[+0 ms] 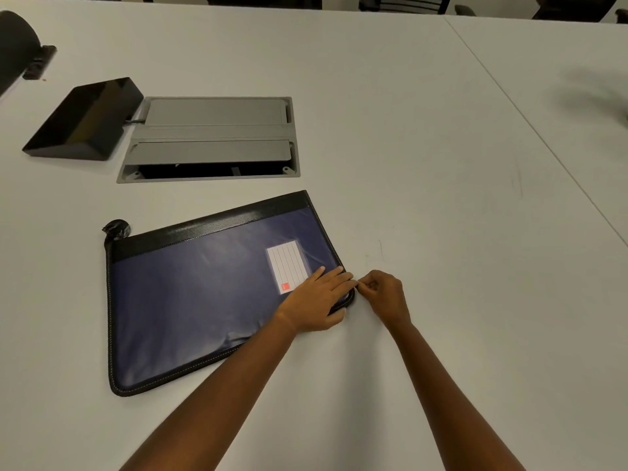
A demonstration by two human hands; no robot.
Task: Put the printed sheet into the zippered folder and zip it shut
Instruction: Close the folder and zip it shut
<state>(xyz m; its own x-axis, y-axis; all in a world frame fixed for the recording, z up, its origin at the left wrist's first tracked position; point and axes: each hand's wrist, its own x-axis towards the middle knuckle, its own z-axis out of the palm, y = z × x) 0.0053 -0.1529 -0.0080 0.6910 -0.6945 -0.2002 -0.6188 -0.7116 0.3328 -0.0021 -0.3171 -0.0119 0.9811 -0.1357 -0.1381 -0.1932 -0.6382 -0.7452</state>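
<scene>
A dark blue zippered folder (190, 300) with a black top band and black zip edging lies flat on the white table (441, 164). A white label card (287, 265) sits in a clear pocket near its right side. My left hand (316, 300) lies flat on the folder's lower right corner, fingers spread, pressing it down. My right hand (385, 295) is just off that corner, fingertips pinched at the zip edge; the zip pull itself is hidden by the fingers. The printed sheet is not visible anywhere.
A grey cable hatch (210, 137) is set into the table behind the folder, its near flap open. A black wedge-shaped device (85, 119) stands left of the hatch. A small black object (117, 228) lies at the folder's top left corner. Chairs line the far edge.
</scene>
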